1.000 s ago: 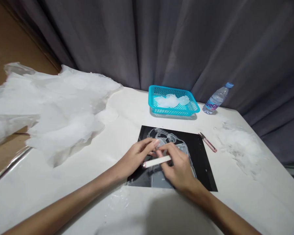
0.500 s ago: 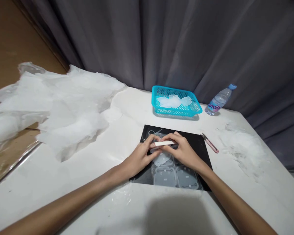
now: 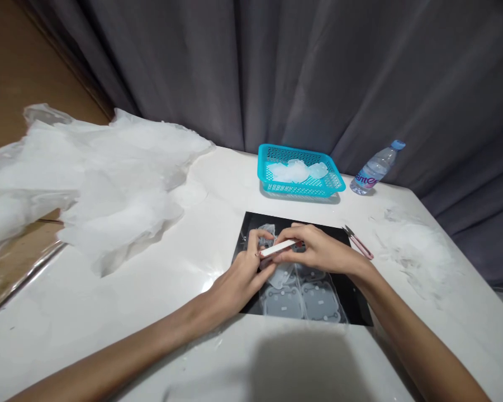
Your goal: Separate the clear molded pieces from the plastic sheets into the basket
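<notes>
Over a black mat (image 3: 357, 298), both hands hold a thin, flat white piece (image 3: 279, 247) seen edge-on. My left hand (image 3: 247, 273) has its fingers closed around the piece's near-left end. My right hand (image 3: 318, 248) pinches the other end between thumb and fingers. What exactly the piece is, I cannot make out. Beneath the hands, a translucent plastic sheet with moulded rounded-square shapes (image 3: 283, 301) lies on the mat, partly hidden by the fingers. Crumpled clear plastic (image 3: 267, 229) shows just behind my left fingers.
Pink-handled thread snips (image 3: 361, 245) lie at the mat's right edge. A blue basket (image 3: 300, 190) with translucent pieces and a water bottle (image 3: 373, 172) stand at the back. White plastic sheets (image 3: 109, 167) are heaped left; thin clear scraps (image 3: 421, 254) lie right. A grey curtain (image 3: 293, 67) hangs behind.
The white piece has tilted, its right end now higher. My left hand has shifted slightly down, and the right hand has turned over the piece. The black mat has shifted a little rightward at its near edge.
</notes>
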Demonstrator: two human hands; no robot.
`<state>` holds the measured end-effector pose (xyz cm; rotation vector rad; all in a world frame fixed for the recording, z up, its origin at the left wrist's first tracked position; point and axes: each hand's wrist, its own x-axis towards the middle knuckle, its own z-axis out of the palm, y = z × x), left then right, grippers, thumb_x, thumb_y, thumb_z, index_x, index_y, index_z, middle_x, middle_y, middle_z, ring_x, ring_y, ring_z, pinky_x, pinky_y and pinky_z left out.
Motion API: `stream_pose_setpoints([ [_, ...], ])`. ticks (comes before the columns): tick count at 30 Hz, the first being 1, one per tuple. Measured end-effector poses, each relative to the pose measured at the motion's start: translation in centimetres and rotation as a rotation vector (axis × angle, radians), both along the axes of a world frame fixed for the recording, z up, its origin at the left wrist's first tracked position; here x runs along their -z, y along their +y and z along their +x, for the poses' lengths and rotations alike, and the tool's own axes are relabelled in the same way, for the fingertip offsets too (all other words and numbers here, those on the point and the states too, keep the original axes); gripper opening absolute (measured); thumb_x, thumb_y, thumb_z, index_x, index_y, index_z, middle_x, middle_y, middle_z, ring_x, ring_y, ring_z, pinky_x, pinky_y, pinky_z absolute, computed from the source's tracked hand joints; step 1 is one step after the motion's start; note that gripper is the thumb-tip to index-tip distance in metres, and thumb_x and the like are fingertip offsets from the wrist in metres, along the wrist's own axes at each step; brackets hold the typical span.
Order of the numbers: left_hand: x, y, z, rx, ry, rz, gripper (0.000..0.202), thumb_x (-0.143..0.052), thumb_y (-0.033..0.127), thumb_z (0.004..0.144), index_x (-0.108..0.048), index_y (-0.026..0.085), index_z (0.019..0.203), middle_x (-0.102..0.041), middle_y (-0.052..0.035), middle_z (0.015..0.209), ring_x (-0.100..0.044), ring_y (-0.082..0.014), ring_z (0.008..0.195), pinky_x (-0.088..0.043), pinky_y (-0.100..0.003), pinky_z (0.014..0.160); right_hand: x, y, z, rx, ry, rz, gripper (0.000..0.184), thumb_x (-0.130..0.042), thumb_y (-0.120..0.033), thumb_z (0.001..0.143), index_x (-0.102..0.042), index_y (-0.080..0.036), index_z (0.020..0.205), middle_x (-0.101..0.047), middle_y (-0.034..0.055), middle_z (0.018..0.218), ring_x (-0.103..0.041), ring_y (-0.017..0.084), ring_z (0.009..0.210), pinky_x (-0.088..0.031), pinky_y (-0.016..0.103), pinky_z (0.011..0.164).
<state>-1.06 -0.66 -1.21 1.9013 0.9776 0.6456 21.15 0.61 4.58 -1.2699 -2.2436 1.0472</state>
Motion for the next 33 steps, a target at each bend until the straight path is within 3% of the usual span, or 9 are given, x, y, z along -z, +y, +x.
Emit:
stream_pose_setpoints([
  [6,-0.1,0.7,0.0,-0.004,-0.053,-0.053,0.036,-0.057,0.038,0.102,-0.033,0.026,0.125,-0.072,0.0036,0.086,-0.058,-0.0139,0.067,-0.044,-0.027,0.071,0.6,0.1,0.1,0.031,-0.028,0.108,0.013,-0.057,-0.027,0.101,-0.064,-0.021,0.092,-0.065,0.0000,0.091,-0.058,0.017,0.085,-0.042,0.028,0.079],
  [10,-0.5,0.9,0.0,-0.041,-0.064,-0.021,0.023,-0.059,0.039,0.101,-0.040,0.025,0.102,-0.064,0.0076,0.070,-0.056,-0.0133,0.063,-0.041,-0.025,0.064,0.6,-0.2,-0.2,0.058,-0.060,0.079,0.013,-0.050,-0.027,0.102,-0.060,-0.021,0.098,-0.064,-0.0001,0.091,-0.057,0.017,0.083,-0.042,0.028,0.078],
  [13,-0.7,0.7,-0.1,-0.025,-0.076,0.010,0.021,-0.059,0.037,0.102,-0.044,0.024,0.095,-0.066,0.0054,0.076,-0.061,-0.0136,0.067,-0.044,-0.025,0.067,0.9,0.0,-0.6,0.068,-0.054,0.053,0.011,-0.049,-0.028,0.100,-0.058,-0.022,0.096,-0.063,-0.0012,0.089,-0.056,0.016,0.081,-0.041,0.027,0.075],
  [16,-0.6,0.1,-0.2,0.018,-0.056,0.069,0.011,-0.054,0.033,0.105,-0.051,0.023,0.102,-0.071,0.0007,0.088,-0.067,-0.0156,0.075,-0.049,-0.028,0.072,1.9,0.5,-1.0,0.232,-0.095,0.046,0.014,-0.048,-0.027,0.099,-0.054,-0.022,0.088,-0.061,-0.0015,0.081,-0.055,0.016,0.074,-0.038,0.026,0.068],
  [19,-0.2,-0.4,-0.6,0.112,0.025,0.273,0.011,-0.048,0.027,0.105,-0.058,0.022,0.105,-0.072,-0.0052,0.093,-0.070,-0.0204,0.084,-0.052,-0.032,0.076,3.3,1.0,-1.2,0.457,-0.210,0.092,0.017,-0.046,-0.020,0.098,-0.050,-0.022,0.082,-0.061,0.0021,0.074,-0.054,0.018,0.068,-0.033,0.029,0.064],
  [21,-0.1,-0.2,-0.7,0.126,0.037,0.314,0.013,-0.048,0.027,0.105,-0.059,0.021,0.107,-0.074,-0.0073,0.097,-0.071,-0.0217,0.089,-0.054,-0.034,0.079,3.8,1.2,-0.9,0.494,-0.236,0.100,0.018,-0.046,-0.020,0.099,-0.050,-0.022,0.082,-0.063,0.0045,0.075,-0.056,0.020,0.069,-0.033,0.030,0.065],
  [26,-0.5,1.1,-0.6,-0.012,-0.060,-0.017,0.024,-0.061,0.041,0.102,-0.062,0.022,0.117,-0.080,-0.0009,0.096,-0.072,-0.0177,0.084,-0.055,-0.031,0.083,3.4,1.6,0.7,0.459,-0.091,0.131,0.021,-0.050,-0.033,0.101,-0.055,-0.022,0.083,-0.065,0.0006,0.076,-0.058,0.019,0.071,-0.037,0.028,0.067],
  [30,-0.7,1.7,-0.4,-0.020,-0.182,-0.171,0.028,-0.067,0.044,0.098,-0.071,0.020,0.112,-0.081,-0.0051,0.107,-0.074,-0.0216,0.096,-0.054,-0.033,0.089,2.6,2.0,1.6,0.493,0.066,0.059,0.025,-0.054,-0.041,0.098,-0.060,-0.021,0.086,-0.068,0.0003,0.077,-0.059,0.018,0.071,-0.041,0.029,0.067],
  [33,-0.9,1.7,-0.2,-0.036,-0.234,-0.247,0.027,-0.071,0.043,0.095,-0.074,0.019,0.107,-0.081,-0.0051,0.101,-0.074,-0.0208,0.092,-0.054,-0.032,0.086,1.9,1.8,2.0,0.443,0.156,-0.002,0.038,-0.054,-0.054,0.098,-0.064,-0.019,0.086,-0.070,0.0031,0.082,-0.060,0.018,0.075,-0.043,0.029,0.069],
])
